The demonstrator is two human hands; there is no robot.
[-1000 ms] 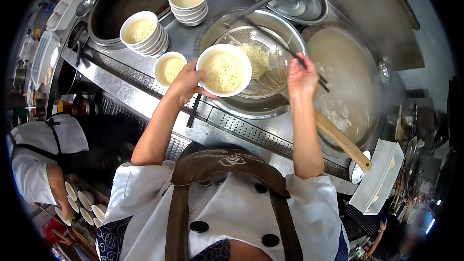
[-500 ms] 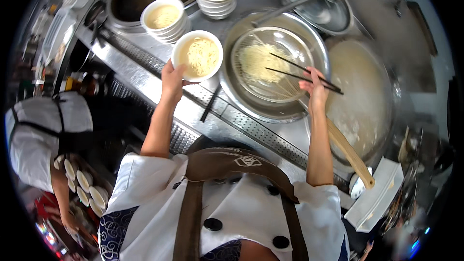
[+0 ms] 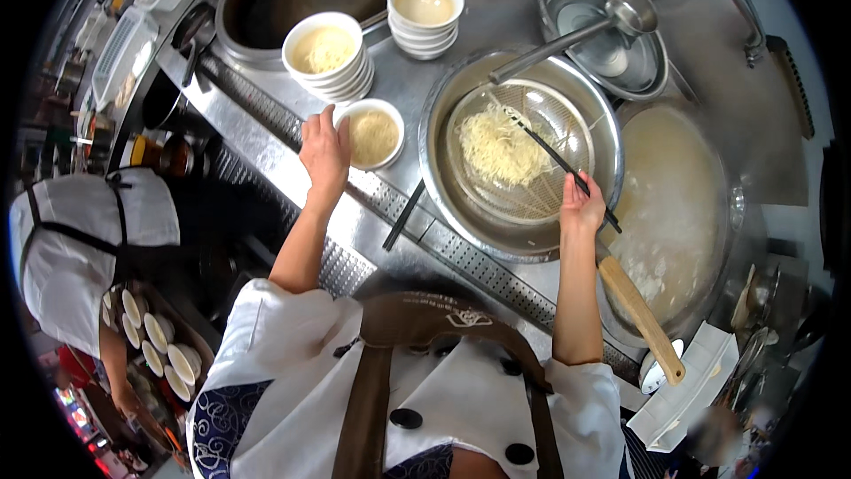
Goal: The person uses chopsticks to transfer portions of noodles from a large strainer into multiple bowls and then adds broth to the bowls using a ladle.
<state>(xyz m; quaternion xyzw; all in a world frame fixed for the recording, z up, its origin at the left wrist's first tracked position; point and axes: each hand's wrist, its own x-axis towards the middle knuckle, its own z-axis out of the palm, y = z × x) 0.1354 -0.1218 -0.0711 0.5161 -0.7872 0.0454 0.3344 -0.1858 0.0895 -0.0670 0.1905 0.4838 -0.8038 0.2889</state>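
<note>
Our left hand [image 3: 325, 157]: fingers loosely apart, grasping nothing, just beside round white bowl [image 3: 387, 161]; touching or not, we cannot tell. Bowl stands on shiny steel desk [image 3: 510, 9], near stack of white bowls [image 3: 341, 85]. Our right hand [image 3: 582, 204] grasps thin black chopsticks [image 3: 556, 157], pointing over pale yellow noodle heap [image 3: 496, 149] in round wire-mesh strainer [image 3: 511, 202], inside wide steel basin [image 3: 613, 153].

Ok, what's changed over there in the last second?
The left hand has lowered the noodle bowl to beside the nearer bowl stack and let go. The chopsticks, spread half a second ago, have closed together over the noodles. Unchanged: the right hand still grips them; the ladle and wooden-handled strainer stay put.
</note>
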